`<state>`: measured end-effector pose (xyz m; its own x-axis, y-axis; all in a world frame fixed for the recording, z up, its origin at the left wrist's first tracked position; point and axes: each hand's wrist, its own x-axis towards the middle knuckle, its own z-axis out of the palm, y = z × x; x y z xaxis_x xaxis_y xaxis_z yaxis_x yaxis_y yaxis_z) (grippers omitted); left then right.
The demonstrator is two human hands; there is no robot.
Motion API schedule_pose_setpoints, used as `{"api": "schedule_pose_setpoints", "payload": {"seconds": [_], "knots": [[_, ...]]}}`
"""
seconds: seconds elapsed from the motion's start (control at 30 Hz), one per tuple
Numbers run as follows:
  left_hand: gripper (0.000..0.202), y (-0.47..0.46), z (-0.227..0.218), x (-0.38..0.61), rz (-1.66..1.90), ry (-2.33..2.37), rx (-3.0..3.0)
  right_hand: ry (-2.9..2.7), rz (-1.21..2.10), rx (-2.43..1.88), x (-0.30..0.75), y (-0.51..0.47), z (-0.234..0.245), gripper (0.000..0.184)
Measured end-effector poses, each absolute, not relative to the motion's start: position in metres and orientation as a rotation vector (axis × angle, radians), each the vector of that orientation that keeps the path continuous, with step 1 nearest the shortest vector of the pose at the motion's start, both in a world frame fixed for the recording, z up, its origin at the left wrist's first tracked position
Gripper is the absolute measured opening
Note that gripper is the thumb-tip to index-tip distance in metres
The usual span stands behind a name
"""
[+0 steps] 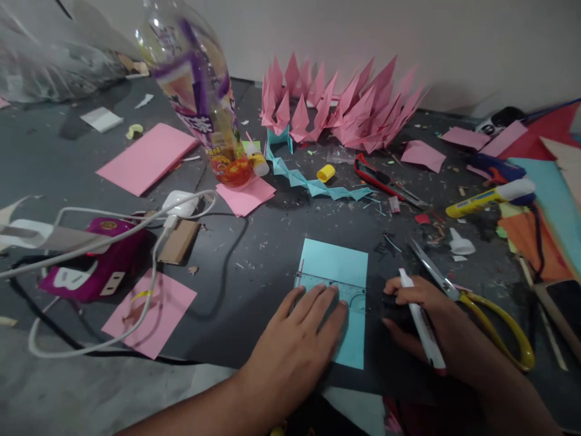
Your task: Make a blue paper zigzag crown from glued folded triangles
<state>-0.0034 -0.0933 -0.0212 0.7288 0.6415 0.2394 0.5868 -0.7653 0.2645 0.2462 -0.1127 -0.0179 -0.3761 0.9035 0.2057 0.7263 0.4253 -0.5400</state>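
My left hand (306, 333) lies flat, fingers stretched, pressing on a clear plastic ruler (357, 298). The ruler crosses a light-blue sheet of paper (338, 255), and a thin pink line shows near its left end. To the right of the sheet, my right hand (426, 312) is closed around a white marker pen (420, 324) with a reddish end, slanting across the hand. Something dark sits beneath those fingers; I cannot make out whether it is an object or shadow. Scissors (488, 321) with yellow handles lie just beyond the right hand.
Behind stand a leaning drink bottle (200, 103), folded pink paper pieces (363, 112) and a blue folded chain (313, 184). A red cutter (376, 178) and glue stick (490, 197) lie right. Pink sheets (147, 158), a purple power strip (97, 260) and white cables occupy the left.
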Motion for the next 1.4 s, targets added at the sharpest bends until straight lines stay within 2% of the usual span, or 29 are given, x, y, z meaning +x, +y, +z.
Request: {"api": "schedule_pose_setpoints", "payload": {"seconds": [0.2,0.5,0.7,1.17,1.4], "knots": [[0.022,-0.094,-0.016,-0.004,0.565,0.773,2.757,-2.178,0.595,-1.376,0.243,-0.110,-0.012,0.029],[0.025,-0.110,-0.018,0.011,0.588,1.003,2.697,-2.150,0.560,-1.370,0.249,-0.111,-0.011,0.026],[0.022,-0.110,-0.018,0.010,0.650,1.046,2.694,-2.162,0.591,-1.349,0.249,-0.111,-0.011,0.025],[0.032,-0.109,-0.022,0.011,0.509,1.081,2.681,-2.182,0.546,-1.392,0.246,-0.109,-0.011,0.020],[0.033,-0.108,-0.022,0.012,0.511,1.082,2.670,-2.239,0.510,-1.370,0.249,-0.107,-0.012,0.023]]}}
